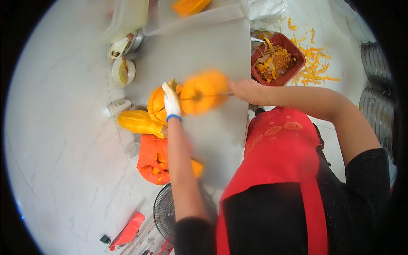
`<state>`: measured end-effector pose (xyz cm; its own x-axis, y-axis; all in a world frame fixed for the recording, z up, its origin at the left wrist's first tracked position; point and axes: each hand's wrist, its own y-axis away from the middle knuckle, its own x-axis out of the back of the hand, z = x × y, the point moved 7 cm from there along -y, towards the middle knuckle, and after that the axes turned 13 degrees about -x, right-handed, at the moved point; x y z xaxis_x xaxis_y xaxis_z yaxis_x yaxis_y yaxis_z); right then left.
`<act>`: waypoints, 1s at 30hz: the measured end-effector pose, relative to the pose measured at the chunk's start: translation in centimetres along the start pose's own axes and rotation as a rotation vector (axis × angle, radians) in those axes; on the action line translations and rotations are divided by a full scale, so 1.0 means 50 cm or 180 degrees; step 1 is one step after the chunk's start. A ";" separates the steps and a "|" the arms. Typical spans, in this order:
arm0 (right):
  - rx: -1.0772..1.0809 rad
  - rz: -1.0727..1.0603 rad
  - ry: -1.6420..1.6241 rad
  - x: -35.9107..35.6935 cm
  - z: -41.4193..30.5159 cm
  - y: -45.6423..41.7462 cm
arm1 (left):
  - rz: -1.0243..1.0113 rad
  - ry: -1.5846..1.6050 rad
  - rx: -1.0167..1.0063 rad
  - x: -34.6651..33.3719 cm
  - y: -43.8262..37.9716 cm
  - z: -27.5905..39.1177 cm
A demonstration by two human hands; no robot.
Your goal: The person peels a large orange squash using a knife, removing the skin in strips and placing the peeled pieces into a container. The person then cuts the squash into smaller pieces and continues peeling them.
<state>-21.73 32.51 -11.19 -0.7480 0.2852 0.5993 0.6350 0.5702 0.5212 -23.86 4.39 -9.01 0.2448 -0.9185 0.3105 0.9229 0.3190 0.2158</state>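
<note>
My left hand (172, 100), in a white knit glove with a blue cuff, presses against an orange pumpkin (156, 103) that has a stem and ribs. Beside it, towards my right hand, is a blurred, rounded orange pumpkin piece (197, 89). A thin dark line, seemingly a knife blade, crosses this piece. My bare right hand (247, 91) is closed at the line's outer end, around what looks like the knife's handle; the fingers are blurred. An elongated yellow-orange squash (138, 122) lies past my left wrist. A red plastic bag (151, 146) with orange pieces lies partly behind my left forearm.
The metal table (216, 54) bears clear plastic tubs (194, 24), one with an orange chunk. A dark red bin (295, 68) holds peelings and pulp; more peel lies on the floor. Bowls (131, 71), a paper cup (118, 107) and a black fan (164, 210) stand around the table.
</note>
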 end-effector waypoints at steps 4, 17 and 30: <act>-0.0115 -0.0074 -0.0263 -0.028 -0.014 -0.021 | -0.0350 -0.2021 -0.0368 -0.003 0.048 0.060; 0.0007 0.0179 -0.0081 -0.004 -0.060 -0.001 | 0.0157 -0.3014 -0.0907 -0.076 0.244 0.098; 0.0337 0.0422 -0.0108 0.102 -0.112 0.066 | 0.0653 -0.2267 -0.1817 -0.048 0.249 0.078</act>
<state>-22.38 31.51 -3.00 -0.6662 0.3881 0.6369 0.7060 0.6033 0.3709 -14.11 11.50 -3.45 0.3536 -0.4372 0.8270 0.9343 0.1225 -0.3347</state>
